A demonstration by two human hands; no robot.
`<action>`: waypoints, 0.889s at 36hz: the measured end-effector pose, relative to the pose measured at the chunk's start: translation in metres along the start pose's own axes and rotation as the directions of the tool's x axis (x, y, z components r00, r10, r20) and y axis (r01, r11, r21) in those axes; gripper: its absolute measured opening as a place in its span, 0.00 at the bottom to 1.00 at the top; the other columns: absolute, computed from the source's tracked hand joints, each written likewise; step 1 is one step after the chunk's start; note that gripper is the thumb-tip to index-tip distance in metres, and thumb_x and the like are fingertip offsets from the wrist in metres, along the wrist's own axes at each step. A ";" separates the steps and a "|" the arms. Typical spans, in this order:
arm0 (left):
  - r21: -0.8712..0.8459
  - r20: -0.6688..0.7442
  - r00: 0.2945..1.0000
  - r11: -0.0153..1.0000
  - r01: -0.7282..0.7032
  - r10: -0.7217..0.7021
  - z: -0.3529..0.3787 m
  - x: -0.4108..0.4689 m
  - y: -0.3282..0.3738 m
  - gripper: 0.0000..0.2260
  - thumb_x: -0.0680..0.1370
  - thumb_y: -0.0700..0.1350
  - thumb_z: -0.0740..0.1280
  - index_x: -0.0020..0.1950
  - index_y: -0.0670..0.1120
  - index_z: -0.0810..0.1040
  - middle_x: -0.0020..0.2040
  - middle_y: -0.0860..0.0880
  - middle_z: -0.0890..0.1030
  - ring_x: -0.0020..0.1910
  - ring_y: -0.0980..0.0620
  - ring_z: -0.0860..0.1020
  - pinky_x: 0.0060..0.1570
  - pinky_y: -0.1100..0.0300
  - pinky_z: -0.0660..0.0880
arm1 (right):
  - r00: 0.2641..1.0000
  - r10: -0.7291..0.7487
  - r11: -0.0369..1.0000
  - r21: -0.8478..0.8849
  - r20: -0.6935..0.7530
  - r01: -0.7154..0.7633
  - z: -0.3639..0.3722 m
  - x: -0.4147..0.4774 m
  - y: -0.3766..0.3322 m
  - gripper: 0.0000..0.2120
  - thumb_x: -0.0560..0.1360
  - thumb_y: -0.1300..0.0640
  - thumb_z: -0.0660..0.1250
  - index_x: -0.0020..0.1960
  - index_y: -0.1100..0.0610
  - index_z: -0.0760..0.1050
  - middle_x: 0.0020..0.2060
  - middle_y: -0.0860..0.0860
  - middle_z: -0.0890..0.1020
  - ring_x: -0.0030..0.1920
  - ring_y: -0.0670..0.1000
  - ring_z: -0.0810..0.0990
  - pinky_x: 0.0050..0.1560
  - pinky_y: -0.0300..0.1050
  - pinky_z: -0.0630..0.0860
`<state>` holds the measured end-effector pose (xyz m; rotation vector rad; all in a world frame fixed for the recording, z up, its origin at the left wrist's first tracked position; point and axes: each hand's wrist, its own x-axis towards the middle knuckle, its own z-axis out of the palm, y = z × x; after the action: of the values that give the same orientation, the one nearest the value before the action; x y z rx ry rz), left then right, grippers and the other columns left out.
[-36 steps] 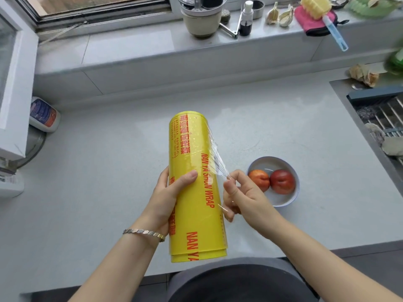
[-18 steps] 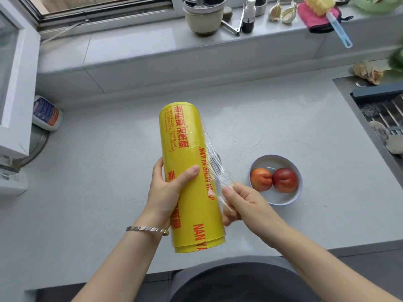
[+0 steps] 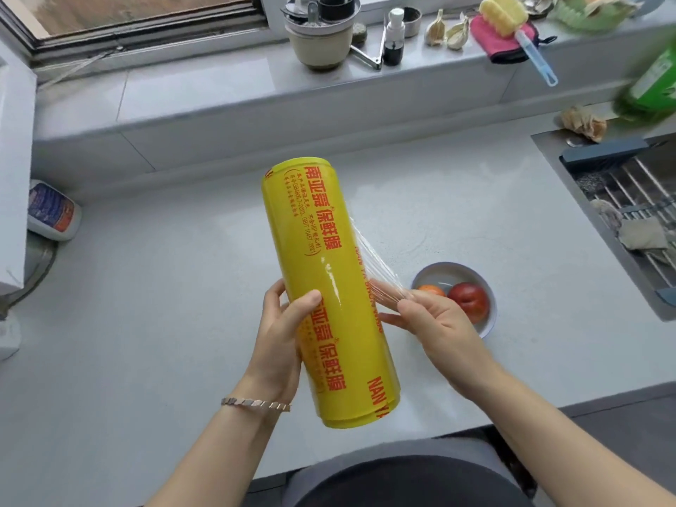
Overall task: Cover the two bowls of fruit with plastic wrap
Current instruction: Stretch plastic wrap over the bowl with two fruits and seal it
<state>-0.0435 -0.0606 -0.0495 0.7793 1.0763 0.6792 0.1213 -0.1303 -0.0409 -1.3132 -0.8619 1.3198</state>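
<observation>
left hand curled round upright yellow wrap roll, right hand pinching loose film beside fruit bowl

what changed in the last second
The roll turned in the left hand, its English print swinging to the right. The right hand straightened out toward the roll, still pinching the film. The left grip and the bowl stayed as they were.

We see left hand, right hand, both forearms bare. We note slim metallic bracelet, small angular links, at left wrist. Dark grey garment over torso, lighter grey upper edge.
</observation>
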 end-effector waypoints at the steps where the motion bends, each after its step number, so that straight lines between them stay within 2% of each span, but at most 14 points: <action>1: 0.001 0.036 0.999 1.000 0.010 -0.010 -0.001 0.002 0.002 0.41 0.60 0.53 0.77 0.69 0.45 0.65 0.58 0.41 0.80 0.52 0.41 0.81 0.50 0.42 0.78 | 1.000 -0.004 1.000 0.000 -0.002 0.004 -0.002 -0.002 0.000 0.15 0.72 0.57 0.56 0.50 0.50 0.80 0.50 0.39 0.83 0.57 0.43 0.79 0.54 0.36 0.77; 4: 0.040 0.174 0.983 0.997 0.059 -0.066 -0.002 0.008 0.008 0.52 0.50 0.59 0.81 0.68 0.40 0.66 0.59 0.35 0.78 0.50 0.38 0.81 0.44 0.47 0.80 | 1.000 -0.004 1.000 -0.009 -0.029 0.004 -0.007 -0.010 0.008 0.20 0.69 0.55 0.61 0.48 0.72 0.78 0.47 0.52 0.85 0.53 0.50 0.82 0.50 0.36 0.78; 6: 0.071 0.248 0.963 0.993 0.093 -0.108 0.001 0.012 0.011 0.52 0.50 0.60 0.81 0.67 0.39 0.67 0.58 0.34 0.77 0.49 0.38 0.81 0.42 0.49 0.80 | 0.995 -0.012 1.000 -0.015 -0.095 0.011 -0.011 -0.016 0.013 0.32 0.64 0.52 0.63 0.46 0.84 0.66 0.49 0.73 0.76 0.52 0.62 0.80 0.49 0.37 0.78; 7: 0.085 0.280 0.953 0.991 0.099 -0.119 0.003 0.013 0.012 0.51 0.50 0.60 0.81 0.67 0.40 0.68 0.57 0.35 0.78 0.48 0.39 0.82 0.42 0.49 0.80 | 0.992 -0.015 1.000 0.000 -0.122 0.015 -0.014 -0.018 0.015 0.33 0.63 0.52 0.63 0.44 0.85 0.64 0.50 0.78 0.71 0.53 0.69 0.77 0.49 0.38 0.79; 8: 0.102 0.304 0.945 0.990 0.097 -0.124 0.005 0.015 0.012 0.50 0.51 0.59 0.81 0.67 0.41 0.68 0.56 0.36 0.79 0.48 0.39 0.82 0.42 0.48 0.80 | 0.990 -0.004 1.000 0.028 -0.142 0.008 -0.016 -0.019 0.016 0.31 0.62 0.53 0.64 0.40 0.84 0.64 0.51 0.78 0.72 0.55 0.69 0.76 0.49 0.40 0.79; 10: 0.145 0.335 0.933 0.986 0.084 -0.129 0.011 0.017 0.011 0.49 0.51 0.58 0.81 0.67 0.45 0.67 0.56 0.38 0.80 0.50 0.38 0.81 0.44 0.47 0.80 | 0.988 0.054 0.993 0.115 -0.146 -0.038 -0.020 -0.020 0.012 0.22 0.59 0.56 0.67 0.32 0.78 0.67 0.50 0.67 0.80 0.54 0.60 0.80 0.47 0.42 0.80; 12: 0.175 0.343 0.928 0.980 0.091 -0.148 0.016 0.018 0.009 0.49 0.49 0.58 0.82 0.66 0.48 0.66 0.57 0.39 0.80 0.51 0.37 0.81 0.45 0.46 0.80 | 0.979 0.134 0.972 0.213 -0.151 -0.100 -0.027 -0.022 0.012 0.10 0.57 0.61 0.69 0.27 0.67 0.71 0.44 0.55 0.85 0.47 0.52 0.84 0.41 0.40 0.80; 13: 0.185 0.352 0.922 0.978 0.099 -0.160 0.018 0.019 0.008 0.49 0.49 0.57 0.82 0.66 0.48 0.66 0.57 0.39 0.80 0.51 0.37 0.81 0.45 0.46 0.80 | 0.973 0.174 0.956 0.265 -0.155 -0.129 -0.031 -0.023 0.013 0.07 0.59 0.64 0.68 0.26 0.60 0.71 0.41 0.53 0.85 0.43 0.51 0.84 0.39 0.40 0.80; 15: 0.211 0.376 0.907 0.971 0.112 -0.187 0.023 0.020 0.006 0.50 0.50 0.57 0.82 0.67 0.48 0.65 0.57 0.39 0.80 0.51 0.37 0.81 0.44 0.47 0.80 | 0.955 0.262 0.903 0.384 -0.136 -0.193 -0.037 -0.022 0.015 0.04 0.62 0.64 0.65 0.33 0.58 0.69 0.39 0.56 0.81 0.39 0.51 0.83 0.38 0.41 0.80; 19: 0.271 0.378 0.898 0.954 0.127 -0.226 0.034 0.021 0.005 0.50 0.49 0.59 0.81 0.67 0.48 0.65 0.56 0.40 0.81 0.50 0.38 0.81 0.44 0.47 0.80 | 0.925 0.380 0.775 0.543 0.010 -0.324 -0.051 -0.013 0.018 0.25 0.60 0.53 0.74 0.53 0.55 0.68 0.40 0.57 0.75 0.38 0.51 0.77 0.41 0.42 0.78; 22: 0.290 0.340 0.911 0.947 0.135 -0.234 0.046 0.019 0.002 0.50 0.47 0.59 0.82 0.65 0.50 0.66 0.55 0.42 0.82 0.49 0.40 0.82 0.42 0.49 0.80 | 0.902 0.429 0.777 0.487 0.052 -0.398 -0.060 -0.005 0.010 0.21 0.67 0.41 0.70 0.49 0.57 0.75 0.33 0.52 0.76 0.33 0.49 0.75 0.39 0.41 0.75; 24: 0.303 0.301 0.926 0.944 0.132 -0.227 0.056 0.018 -0.001 0.51 0.45 0.59 0.82 0.64 0.51 0.66 0.54 0.43 0.82 0.48 0.41 0.83 0.42 0.49 0.80 | 0.895 0.447 0.817 0.402 0.013 -0.413 -0.065 0.002 0.004 0.19 0.68 0.39 0.65 0.43 0.56 0.76 0.28 0.50 0.75 0.28 0.46 0.74 0.36 0.39 0.74; 29: 0.319 0.253 0.939 0.937 0.145 -0.232 0.078 0.014 -0.012 0.51 0.48 0.59 0.82 0.67 0.51 0.65 0.57 0.42 0.80 0.51 0.39 0.82 0.47 0.43 0.79 | 0.902 0.418 0.868 0.341 -0.109 -0.361 -0.084 0.014 0.004 0.19 0.75 0.44 0.60 0.48 0.60 0.76 0.27 0.50 0.74 0.25 0.45 0.72 0.35 0.39 0.74; 32: 0.293 0.204 0.951 0.941 0.169 -0.234 0.092 0.012 -0.021 0.52 0.47 0.59 0.82 0.66 0.50 0.65 0.56 0.41 0.81 0.49 0.39 0.82 0.45 0.45 0.80 | 0.902 0.369 0.890 0.366 -0.224 -0.273 -0.098 0.013 0.008 0.13 0.77 0.50 0.60 0.39 0.58 0.69 0.22 0.48 0.71 0.20 0.44 0.65 0.26 0.38 0.65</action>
<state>0.0491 -0.0826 -0.0483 0.9448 1.0248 0.2554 0.2169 -0.1367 -0.0653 -1.3749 -0.2076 1.4091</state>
